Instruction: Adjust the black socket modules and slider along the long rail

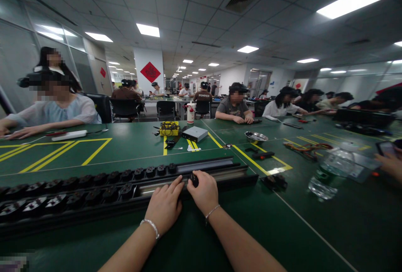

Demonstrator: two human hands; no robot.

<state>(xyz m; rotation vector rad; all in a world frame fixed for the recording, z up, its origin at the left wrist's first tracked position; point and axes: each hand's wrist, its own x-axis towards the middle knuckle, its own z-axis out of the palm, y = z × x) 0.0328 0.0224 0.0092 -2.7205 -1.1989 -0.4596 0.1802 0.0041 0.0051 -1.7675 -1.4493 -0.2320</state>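
Note:
A long black rail [248, 174] lies across the table in front of me, its left part carrying round black socket-like modules [94, 195] in a row. Behind it runs a second black rail [204, 165] with more such modules [138, 173]. My left hand [165, 200] rests on the near rail, fingers stretched out towards its channel. Over the same rail, just right of it, my right hand [204, 192] is closed around a small round black module [195, 179]. Fingers and palm hide part of that module, so whether it touches the rail I cannot tell.
At right stand a water bottle [333, 171] and a cable bundle [306, 149]. Further back are a metal bowl [256, 137], a black-and-orange tool [264, 155], a grey box [195, 133] and a yellow box [169, 129] with cables. Several people sit around; another person's hand [389, 163] holds a phone.

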